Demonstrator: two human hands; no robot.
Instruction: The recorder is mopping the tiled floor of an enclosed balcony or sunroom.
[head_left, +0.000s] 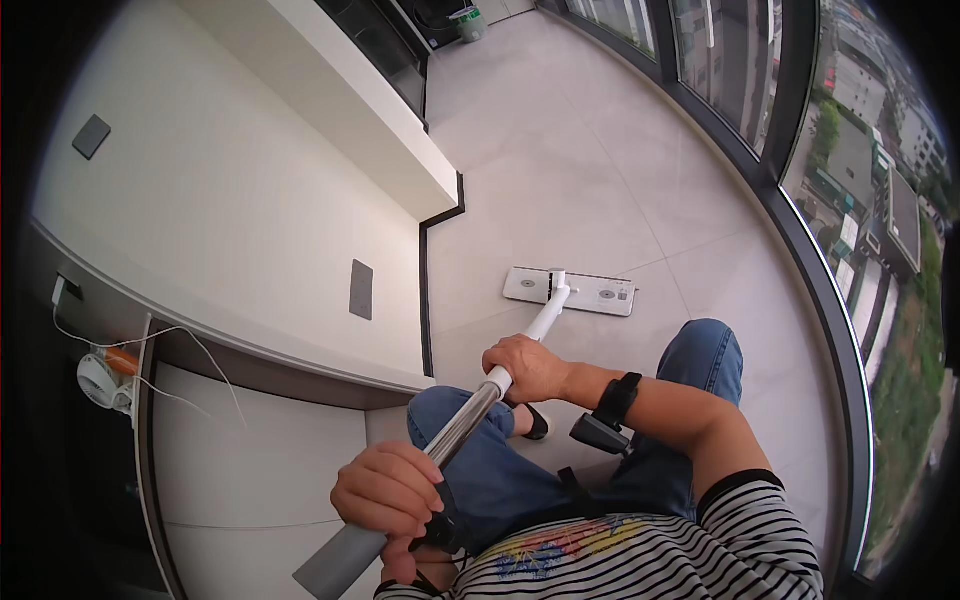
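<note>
A flat mop slants across the view, its metal pole (466, 424) running from lower left up to the white flat mop head (571, 291) on the floor. My left hand (390, 491) is wrapped around the upper pole, just above the grey grip (341, 561), whose end sticks out below the fist. Farther down, my right hand (529, 366) grips the white lower section of the pole (547, 316). The mop head lies flat on the tiles; its underside is hidden.
Pale floor tiles (555, 150) stretch ahead between a white wall (262, 187) with dark base trim and dark-framed windows (772, 169) on the right. A cabinet (255, 450) with a small white fan (96, 379) and cables stands left. A bucket (470, 24) is at the far end.
</note>
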